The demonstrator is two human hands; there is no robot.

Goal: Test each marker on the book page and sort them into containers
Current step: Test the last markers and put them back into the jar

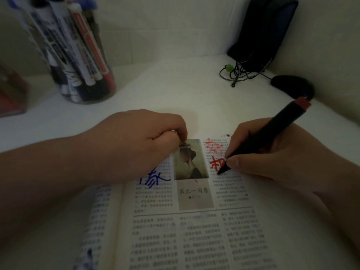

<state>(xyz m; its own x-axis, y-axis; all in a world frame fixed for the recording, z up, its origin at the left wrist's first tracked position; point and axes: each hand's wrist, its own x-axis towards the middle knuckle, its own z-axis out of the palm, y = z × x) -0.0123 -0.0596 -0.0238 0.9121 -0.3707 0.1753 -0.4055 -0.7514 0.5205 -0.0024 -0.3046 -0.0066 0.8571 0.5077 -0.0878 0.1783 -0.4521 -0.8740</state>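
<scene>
The right hand [276,156] grips a black marker [261,137] with a red end, its tip touching the book page [194,240] beside red strokes. The left hand [136,145] rests curled on the page's top edge; I cannot tell whether it holds anything.

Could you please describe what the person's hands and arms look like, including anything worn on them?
The left hand and right hand are bare, without gloves. Both forearms are uncovered up to the frame edge; no sleeve, watch or bracelet shows. The dim light leaves it unclear whether any ring is worn.
</scene>
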